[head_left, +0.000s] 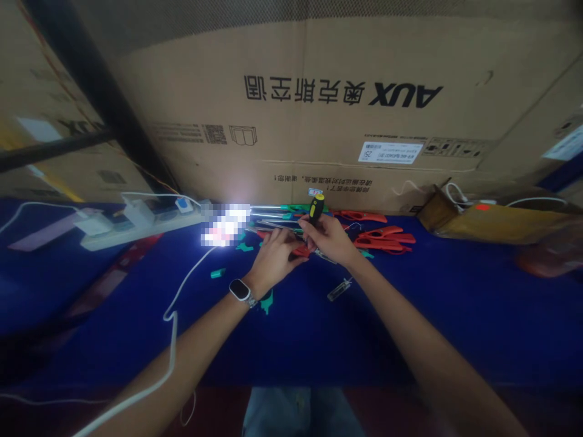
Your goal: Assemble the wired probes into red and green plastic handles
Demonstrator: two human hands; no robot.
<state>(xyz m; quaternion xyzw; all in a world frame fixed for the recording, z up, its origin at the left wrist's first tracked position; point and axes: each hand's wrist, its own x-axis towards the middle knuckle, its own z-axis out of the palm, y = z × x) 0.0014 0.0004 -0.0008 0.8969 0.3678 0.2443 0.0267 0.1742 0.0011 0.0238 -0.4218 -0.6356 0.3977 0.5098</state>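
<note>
My right hand [328, 238] is closed around a screwdriver with a black and yellow handle [316, 208], held upright with its tip down. My left hand [273, 255], with a watch [240, 290] on the wrist, presses fingers onto a red-handled tool [300, 250] lying on the blue table cover [410, 315] just beneath the screwdriver. Both hands meet at the middle of the table's far side.
Red-handled tools [385, 238] and green-handled ones [291, 209] lie along the back. A white power strip [132, 221] with plugs sits left, with a white cable [175, 315] trailing toward me. A bright light glares at centre. Large cardboard boxes [319, 103] form the backdrop.
</note>
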